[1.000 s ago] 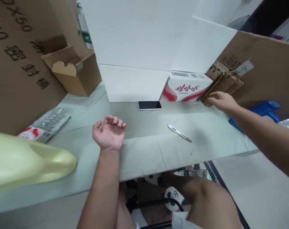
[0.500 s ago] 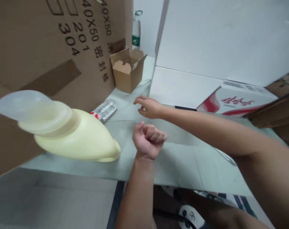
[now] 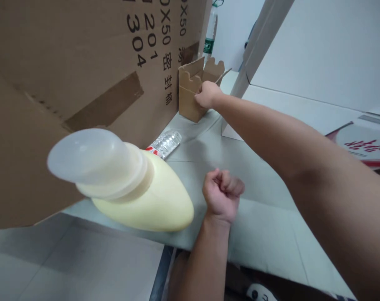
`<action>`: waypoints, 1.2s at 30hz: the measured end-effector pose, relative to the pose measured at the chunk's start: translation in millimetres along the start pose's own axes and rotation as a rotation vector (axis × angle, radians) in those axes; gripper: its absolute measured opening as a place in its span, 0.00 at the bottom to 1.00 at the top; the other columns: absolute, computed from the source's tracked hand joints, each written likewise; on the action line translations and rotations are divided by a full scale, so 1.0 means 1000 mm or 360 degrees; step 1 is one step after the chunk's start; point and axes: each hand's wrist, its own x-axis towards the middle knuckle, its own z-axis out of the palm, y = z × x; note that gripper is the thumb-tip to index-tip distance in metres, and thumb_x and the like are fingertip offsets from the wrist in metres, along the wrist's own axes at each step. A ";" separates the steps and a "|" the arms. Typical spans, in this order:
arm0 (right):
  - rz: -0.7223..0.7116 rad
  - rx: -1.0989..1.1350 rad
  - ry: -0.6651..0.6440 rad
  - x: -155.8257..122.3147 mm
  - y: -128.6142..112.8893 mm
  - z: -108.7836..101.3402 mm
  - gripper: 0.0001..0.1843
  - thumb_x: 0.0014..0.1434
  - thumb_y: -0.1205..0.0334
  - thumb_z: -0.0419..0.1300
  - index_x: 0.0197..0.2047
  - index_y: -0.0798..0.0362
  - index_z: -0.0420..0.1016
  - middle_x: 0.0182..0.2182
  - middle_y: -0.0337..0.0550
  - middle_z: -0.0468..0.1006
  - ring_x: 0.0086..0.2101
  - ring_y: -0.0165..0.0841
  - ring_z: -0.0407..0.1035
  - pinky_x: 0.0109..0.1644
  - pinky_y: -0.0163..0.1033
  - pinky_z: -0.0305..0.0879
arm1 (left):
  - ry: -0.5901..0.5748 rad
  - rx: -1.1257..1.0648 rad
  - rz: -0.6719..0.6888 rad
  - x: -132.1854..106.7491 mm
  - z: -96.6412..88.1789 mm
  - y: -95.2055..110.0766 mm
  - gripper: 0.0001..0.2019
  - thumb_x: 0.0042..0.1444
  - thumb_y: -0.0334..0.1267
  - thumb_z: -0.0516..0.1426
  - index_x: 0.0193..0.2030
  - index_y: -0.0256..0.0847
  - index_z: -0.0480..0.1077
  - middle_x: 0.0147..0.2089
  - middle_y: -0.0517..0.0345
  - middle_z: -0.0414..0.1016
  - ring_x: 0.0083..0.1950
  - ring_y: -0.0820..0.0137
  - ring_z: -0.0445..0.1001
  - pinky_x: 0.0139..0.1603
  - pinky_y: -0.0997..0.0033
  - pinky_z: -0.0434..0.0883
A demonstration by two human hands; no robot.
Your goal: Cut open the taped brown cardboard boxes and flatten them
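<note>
My right hand point(image 3: 208, 94) reaches far across the table and grips the front rim of a small open cardboard box point(image 3: 190, 94) at the back left. My left hand point(image 3: 223, 194) rests on the pale green table point(image 3: 265, 217) as a closed fist, with nothing seen in it. A cream plastic jug point(image 3: 136, 190) with a clear round cap lies just left of that fist.
A big cardboard sheet point(image 3: 67, 75) with printed numbers walls off the left. A crushed clear water bottle point(image 3: 165, 143) lies at its foot, and another bottle point(image 3: 210, 31) stands behind the small box. White boards point(image 3: 318, 62) and a red-and-white carton point(image 3: 365, 144) stand on the right.
My view has swung left. My right hand moved from the table's right side across to the small cardboard box and took hold of its rim. My left hand curled into a fist.
</note>
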 end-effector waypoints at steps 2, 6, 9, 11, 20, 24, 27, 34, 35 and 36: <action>-0.0006 -0.0061 0.0050 -0.026 0.003 -0.002 0.06 0.59 0.70 0.59 0.38 0.59 0.77 0.38 0.50 0.78 0.48 0.46 0.74 0.60 0.55 0.70 | 0.0208 0.0234 0.0204 -0.002 0.002 -0.003 0.28 0.53 0.56 0.57 0.16 0.43 0.47 0.17 0.66 0.40 0.19 0.75 0.42 0.26 0.63 0.44; -0.0228 -0.0141 0.0185 -0.106 0.010 -0.017 0.09 0.61 0.69 0.57 0.42 0.56 0.78 0.51 0.53 0.78 0.52 0.46 0.73 0.59 0.50 0.69 | 0.0592 0.1033 0.0885 -0.018 0.007 -0.010 0.20 0.61 0.47 0.55 0.21 0.44 0.57 0.22 0.60 0.52 0.26 0.68 0.53 0.31 0.61 0.51; -0.0324 -0.0030 0.0348 -0.191 0.028 -0.039 0.08 0.61 0.67 0.57 0.41 0.53 0.77 0.51 0.51 0.78 0.39 0.40 0.75 0.47 0.45 0.71 | 0.0513 0.1474 0.1453 -0.032 0.015 -0.017 0.08 0.62 0.38 0.53 0.30 0.45 0.64 0.30 0.56 0.62 0.36 0.63 0.63 0.41 0.60 0.59; -0.0310 0.0134 0.0483 -0.256 0.050 -0.054 0.05 0.62 0.65 0.57 0.38 0.51 0.75 0.45 0.47 0.79 0.29 0.33 0.70 0.36 0.41 0.68 | 0.0445 0.1590 0.1833 -0.038 0.020 -0.023 0.03 0.61 0.36 0.53 0.35 0.46 0.64 0.36 0.55 0.63 0.42 0.60 0.65 0.47 0.58 0.62; -0.0106 0.0451 0.1422 -0.472 0.149 -0.042 0.06 0.66 0.63 0.59 0.39 0.48 0.78 0.43 0.46 0.78 0.44 0.41 0.76 0.42 0.45 0.70 | 0.0258 0.1516 0.1406 -0.020 0.029 -0.050 0.16 0.63 0.43 0.49 0.52 0.43 0.70 0.54 0.50 0.74 0.61 0.60 0.72 0.64 0.56 0.67; -0.0108 0.0404 0.1181 -0.483 0.160 -0.033 0.13 0.68 0.61 0.55 0.44 0.46 0.82 0.56 0.49 0.69 0.42 0.39 0.74 0.36 0.44 0.71 | 0.0076 0.1571 0.1030 -0.009 0.032 -0.065 0.18 0.64 0.49 0.48 0.39 0.41 0.74 0.36 0.52 0.80 0.44 0.62 0.81 0.47 0.61 0.76; 0.0007 0.0357 0.1343 -0.486 0.174 -0.033 0.17 0.65 0.56 0.60 0.56 0.40 0.77 0.59 0.48 0.64 0.45 0.40 0.72 0.38 0.46 0.72 | 0.0112 0.1648 0.1031 -0.004 0.039 -0.077 0.21 0.63 0.52 0.47 0.33 0.42 0.74 0.30 0.53 0.80 0.39 0.63 0.82 0.46 0.60 0.77; 0.0099 0.0741 0.1163 -0.501 0.189 -0.037 0.43 0.66 0.48 0.57 0.76 0.32 0.37 0.58 0.48 0.71 0.55 0.46 0.71 0.59 0.59 0.71 | -0.0069 0.1619 0.1317 0.016 0.041 -0.105 0.22 0.65 0.59 0.55 0.36 0.39 0.68 0.26 0.60 0.76 0.33 0.67 0.81 0.44 0.62 0.77; 0.0055 0.0752 0.1127 -0.503 0.190 -0.039 0.40 0.66 0.48 0.57 0.76 0.33 0.42 0.58 0.48 0.72 0.54 0.46 0.72 0.60 0.60 0.71 | -0.0100 0.1646 0.1362 0.019 0.039 -0.106 0.22 0.64 0.59 0.58 0.37 0.39 0.67 0.27 0.62 0.76 0.32 0.69 0.80 0.42 0.64 0.76; 0.0004 0.0745 0.1098 -0.505 0.190 -0.040 0.36 0.66 0.47 0.57 0.74 0.35 0.50 0.58 0.48 0.73 0.55 0.47 0.71 0.61 0.60 0.70 | -0.0151 0.1681 0.1407 0.023 0.036 -0.107 0.21 0.62 0.59 0.61 0.39 0.40 0.67 0.29 0.63 0.75 0.32 0.71 0.79 0.41 0.66 0.76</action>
